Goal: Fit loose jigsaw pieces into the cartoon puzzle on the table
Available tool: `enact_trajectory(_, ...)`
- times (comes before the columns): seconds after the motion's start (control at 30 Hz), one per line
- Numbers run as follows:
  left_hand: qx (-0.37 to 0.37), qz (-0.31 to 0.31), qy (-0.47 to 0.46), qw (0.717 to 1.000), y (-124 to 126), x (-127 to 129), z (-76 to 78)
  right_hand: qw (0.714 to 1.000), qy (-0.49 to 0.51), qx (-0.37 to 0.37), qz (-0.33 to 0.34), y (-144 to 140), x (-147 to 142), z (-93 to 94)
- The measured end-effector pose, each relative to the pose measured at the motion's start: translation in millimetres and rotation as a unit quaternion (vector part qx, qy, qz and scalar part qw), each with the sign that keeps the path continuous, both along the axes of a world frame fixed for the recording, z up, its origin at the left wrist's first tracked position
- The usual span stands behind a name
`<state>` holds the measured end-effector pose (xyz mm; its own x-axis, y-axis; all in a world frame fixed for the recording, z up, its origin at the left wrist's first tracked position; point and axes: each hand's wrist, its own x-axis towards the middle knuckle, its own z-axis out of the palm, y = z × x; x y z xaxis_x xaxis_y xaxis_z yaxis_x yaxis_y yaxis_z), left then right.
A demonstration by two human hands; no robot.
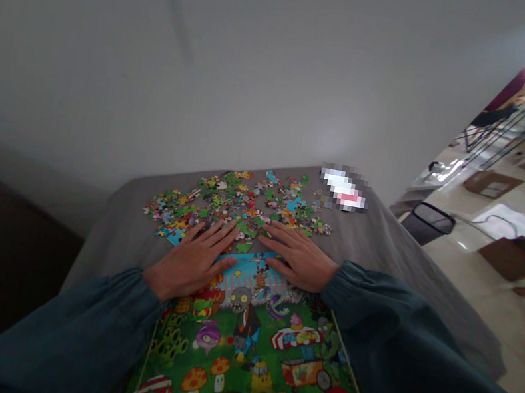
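Note:
A heap of loose jigsaw puzzle pieces [226,197] is spread over a grey cloth. Below it lies a colourful cartoon picture sheet [259,358] with zombie and plant figures, whose upper part my hands partly cover. My left hand [198,256] rests at the top left of the sheet, its outstretched fingers reaching the lower edge of the pieces. Across from it, my right hand [300,257] lies flat at the sheet's top right, fingertips at the pieces. Neither hand grips anything that I can see.
A grey cloth [366,242] covers the surface, which meets a pale wall [263,75]. A phone [343,187], blurred out, lies right of the pieces. On the floor to the right are cardboard boxes [518,258] and a dark mesh bin [428,222].

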<state>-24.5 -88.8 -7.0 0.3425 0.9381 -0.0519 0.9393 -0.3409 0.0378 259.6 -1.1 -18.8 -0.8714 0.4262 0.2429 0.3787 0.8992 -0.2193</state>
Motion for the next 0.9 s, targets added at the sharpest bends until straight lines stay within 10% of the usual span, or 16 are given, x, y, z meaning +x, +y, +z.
enact_trajectory(0.47, -0.01, -0.056, -0.009, 0.998, -2, 21, 3.4, 0.999, -0.046, 0.009, 0.015, 3, -19, 2.9)
enact_trajectory(0.9, 0.002, 0.058, 0.052, 0.997, -17, 16, 11.7, 0.996, -0.038, 0.074, -0.025, 0, -7, -8.3)
